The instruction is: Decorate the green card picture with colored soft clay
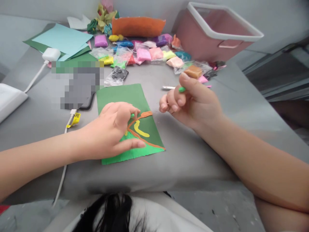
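A dark green card (126, 96) lies on the table. Bright green clay (131, 146) covers its near end, an orange clay line (154, 144) borders that, and a curved yellow clay strip (141, 130) sits beside it. My left hand (116, 129) rests over the card's left side, palm down, fingers bent and thumb stretched apart. A bit of green clay (132, 115) shows by its fingertips. To the right, my right hand (190, 100) is raised above the table, pinching a small piece of green clay (182, 89) between thumb and forefinger; its other fingers are curled.
Several bagged clay packs (144, 54) lie across the back, near an orange piece (138, 26) and a pink bin (205, 42). A thin metal-bladed tool (169, 87) lies behind my right hand. At left are coloured papers (62, 38), a blurred-out phone (83, 85) and a white cable (63, 174).
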Tool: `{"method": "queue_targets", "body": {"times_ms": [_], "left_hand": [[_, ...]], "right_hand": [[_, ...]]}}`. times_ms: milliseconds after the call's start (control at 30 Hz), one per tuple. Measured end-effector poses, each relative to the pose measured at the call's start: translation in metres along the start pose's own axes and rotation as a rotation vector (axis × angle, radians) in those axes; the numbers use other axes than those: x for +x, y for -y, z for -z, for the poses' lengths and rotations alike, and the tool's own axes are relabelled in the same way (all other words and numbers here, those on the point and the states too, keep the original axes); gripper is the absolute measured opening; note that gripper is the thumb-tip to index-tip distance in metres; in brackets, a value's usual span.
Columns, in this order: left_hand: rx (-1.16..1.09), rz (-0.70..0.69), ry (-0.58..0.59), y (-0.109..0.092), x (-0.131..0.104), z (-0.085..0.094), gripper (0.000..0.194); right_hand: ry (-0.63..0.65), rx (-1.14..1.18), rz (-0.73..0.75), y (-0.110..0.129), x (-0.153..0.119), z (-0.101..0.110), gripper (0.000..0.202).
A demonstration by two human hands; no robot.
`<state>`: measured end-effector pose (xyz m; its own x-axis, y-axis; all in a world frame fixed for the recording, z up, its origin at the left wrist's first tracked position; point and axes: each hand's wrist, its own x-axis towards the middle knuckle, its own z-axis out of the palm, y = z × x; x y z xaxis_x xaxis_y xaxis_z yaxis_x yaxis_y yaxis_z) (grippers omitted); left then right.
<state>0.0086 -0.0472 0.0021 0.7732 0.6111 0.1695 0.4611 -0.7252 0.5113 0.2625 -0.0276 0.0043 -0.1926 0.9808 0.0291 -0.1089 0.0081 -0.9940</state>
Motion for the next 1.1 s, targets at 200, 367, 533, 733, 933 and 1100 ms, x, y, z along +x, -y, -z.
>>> {"method": "queue_targets", "body": {"times_ms": [200,367,533,733,933,1100], "left_hand": [[0.063,-0.01,-0.025,0.011,0.0,0.001,0.048],[0.138,0.097,0.009,0.013,-0.006,-0.002,0.056],[0.228,0.115,-0.048,0.011,-0.01,-0.005,0.059],[0.253,-0.003,-0.155,0.016,-0.012,-0.01,0.031],[-0.045,0.002,-0.194,0.01,-0.004,0.01,0.022],[-0.423,0.106,-0.291,0.009,0.001,0.018,0.016]], "right_hand": [[-0.073,0.054,0.012,-0.003,-0.003,-0.003,0.032],[-0.055,0.052,-0.012,-0.002,-0.005,-0.005,0.028],[-0.045,0.118,-0.033,-0.003,-0.005,-0.007,0.036],[-0.093,0.119,-0.028,-0.007,-0.003,-0.002,0.033],[-0.142,0.1,-0.072,-0.01,0.003,0.013,0.042],[-0.242,0.21,-0.078,-0.013,0.005,0.011,0.022]]}}
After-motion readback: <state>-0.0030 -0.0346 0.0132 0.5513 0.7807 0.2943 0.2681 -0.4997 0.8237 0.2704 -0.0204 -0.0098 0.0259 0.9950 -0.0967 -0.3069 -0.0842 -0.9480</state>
